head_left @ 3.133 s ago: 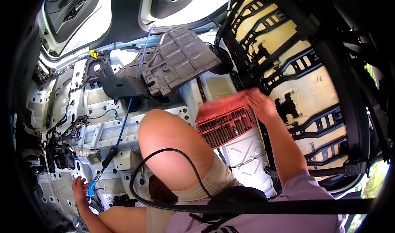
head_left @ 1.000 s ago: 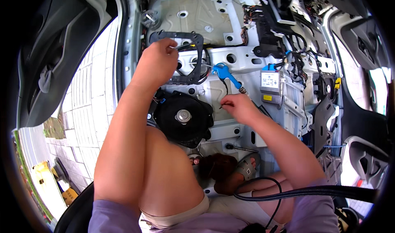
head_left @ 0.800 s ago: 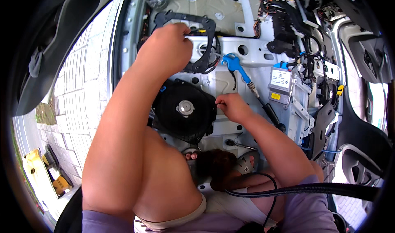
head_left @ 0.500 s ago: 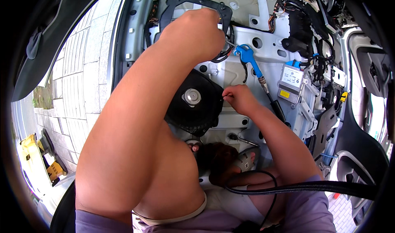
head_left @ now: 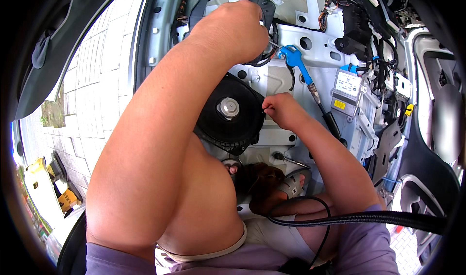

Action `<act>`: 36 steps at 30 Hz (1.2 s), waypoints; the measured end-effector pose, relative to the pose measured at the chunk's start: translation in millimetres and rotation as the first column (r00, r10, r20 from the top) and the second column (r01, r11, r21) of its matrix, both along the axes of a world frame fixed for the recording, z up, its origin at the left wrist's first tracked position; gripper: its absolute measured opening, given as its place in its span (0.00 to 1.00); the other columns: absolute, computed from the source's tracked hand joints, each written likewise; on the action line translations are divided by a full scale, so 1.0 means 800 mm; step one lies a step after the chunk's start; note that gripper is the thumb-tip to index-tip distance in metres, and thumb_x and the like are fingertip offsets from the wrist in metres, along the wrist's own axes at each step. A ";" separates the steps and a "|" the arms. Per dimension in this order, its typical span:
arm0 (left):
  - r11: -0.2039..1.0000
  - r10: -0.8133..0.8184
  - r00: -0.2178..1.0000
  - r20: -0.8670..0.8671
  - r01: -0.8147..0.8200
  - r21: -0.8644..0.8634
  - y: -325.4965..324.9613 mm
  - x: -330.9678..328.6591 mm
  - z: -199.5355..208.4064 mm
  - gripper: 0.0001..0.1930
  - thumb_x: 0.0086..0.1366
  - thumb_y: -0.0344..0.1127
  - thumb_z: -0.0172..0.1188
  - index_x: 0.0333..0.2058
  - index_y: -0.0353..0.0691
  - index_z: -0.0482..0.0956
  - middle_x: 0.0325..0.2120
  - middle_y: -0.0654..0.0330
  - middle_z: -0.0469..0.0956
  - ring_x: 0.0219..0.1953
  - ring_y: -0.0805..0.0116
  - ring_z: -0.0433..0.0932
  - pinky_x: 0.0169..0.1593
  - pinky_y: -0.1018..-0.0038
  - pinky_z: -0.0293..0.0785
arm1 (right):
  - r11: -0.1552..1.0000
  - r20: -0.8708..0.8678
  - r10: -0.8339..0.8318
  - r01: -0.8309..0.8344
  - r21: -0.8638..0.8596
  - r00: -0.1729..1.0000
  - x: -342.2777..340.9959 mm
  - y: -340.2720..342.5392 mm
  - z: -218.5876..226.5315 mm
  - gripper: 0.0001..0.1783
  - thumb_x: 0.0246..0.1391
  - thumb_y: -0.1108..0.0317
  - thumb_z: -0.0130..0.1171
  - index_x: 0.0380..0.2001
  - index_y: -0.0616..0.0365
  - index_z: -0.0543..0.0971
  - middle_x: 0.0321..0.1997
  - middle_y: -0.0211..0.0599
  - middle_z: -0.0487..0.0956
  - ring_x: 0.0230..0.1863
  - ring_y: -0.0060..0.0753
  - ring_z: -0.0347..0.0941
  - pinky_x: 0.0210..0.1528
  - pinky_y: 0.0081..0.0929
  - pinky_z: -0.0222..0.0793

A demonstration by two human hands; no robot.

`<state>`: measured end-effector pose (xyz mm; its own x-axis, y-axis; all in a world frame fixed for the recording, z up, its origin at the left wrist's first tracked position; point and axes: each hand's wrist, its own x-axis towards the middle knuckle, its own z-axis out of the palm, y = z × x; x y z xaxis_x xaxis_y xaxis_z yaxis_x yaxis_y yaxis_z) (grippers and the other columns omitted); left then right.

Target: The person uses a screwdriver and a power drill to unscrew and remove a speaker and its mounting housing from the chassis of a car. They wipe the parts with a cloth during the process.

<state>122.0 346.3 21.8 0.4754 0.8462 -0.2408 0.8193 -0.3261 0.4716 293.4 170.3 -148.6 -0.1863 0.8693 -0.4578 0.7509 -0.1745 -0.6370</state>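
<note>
A black round speaker [head_left: 216, 122] with a silver centre cap sits on the metal vehicle floor in front of me. At its right edge my right hand [head_left: 282, 111] is closed in a pinch; whatever is between the fingertips is too small to make out. My left hand [head_left: 240, 32] reaches farther ahead, curled over the right side of a black bracket-like frame [head_left: 198, 8]. Its fingers are hidden under the back of the hand, and so is anything they hold. Just right of this hand lies a blue air blow gun [head_left: 297, 64] with a thin metal nozzle.
A silver control box [head_left: 346, 91] and bundled black wiring [head_left: 381, 71] stand on the right. A ratchet-like metal tool [head_left: 290, 159] lies nearer me. A black hose [head_left: 369, 219] crosses over my legs. My sandalled foot [head_left: 293, 185] rests on the floor. Paving [head_left: 90, 100] shows outside at left.
The view has shifted slightly, so most things sit a little lower or farther right. My left hand appears slightly farther ahead. My right hand stays pinched at the speaker's edge.
</note>
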 end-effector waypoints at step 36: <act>0.672 0.411 0.643 0.646 0.265 -0.692 -0.057 0.047 0.056 0.08 0.75 0.33 0.50 0.43 0.38 0.77 0.32 0.63 0.77 0.33 0.71 0.76 0.38 0.74 0.74 | 0.099 -0.143 -0.963 0.792 0.603 0.229 0.171 -0.386 0.352 0.05 0.65 0.74 0.60 0.40 0.63 0.82 0.30 0.33 0.83 0.30 0.20 0.76 0.35 0.25 0.72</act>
